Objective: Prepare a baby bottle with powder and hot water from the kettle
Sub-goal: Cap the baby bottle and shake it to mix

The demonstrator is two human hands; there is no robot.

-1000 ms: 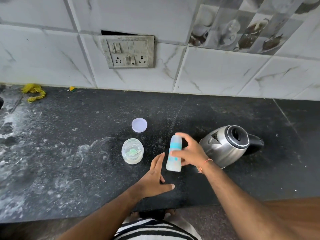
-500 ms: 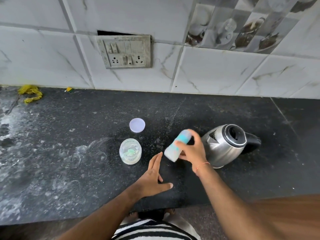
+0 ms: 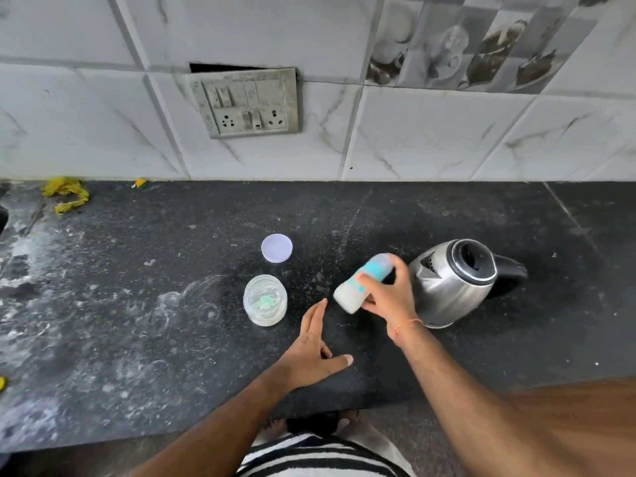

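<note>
My right hand (image 3: 387, 297) grips a baby bottle (image 3: 361, 283) with a teal cap and milky white contents, tilted with its cap toward the kettle and lifted off the counter. The steel kettle (image 3: 454, 282) stands just right of it, lid open, black handle pointing right. My left hand (image 3: 315, 342) rests open on the dark counter (image 3: 137, 321), fingers straight, just below the bottle. A clear powder jar (image 3: 265, 300) with a green scoop inside stands open to the left. Its pale lilac lid (image 3: 276, 247) lies flat behind it.
White powder smears cover the left part of the counter. A yellow scrap (image 3: 67, 194) lies at the back left by the tiled wall. A socket panel (image 3: 246, 103) is on the wall. The counter's front edge runs near my body.
My right hand lifted the upright bottle off the counter and tipped it so the cap points up-right toward the kettle. My left hand stayed in place.
</note>
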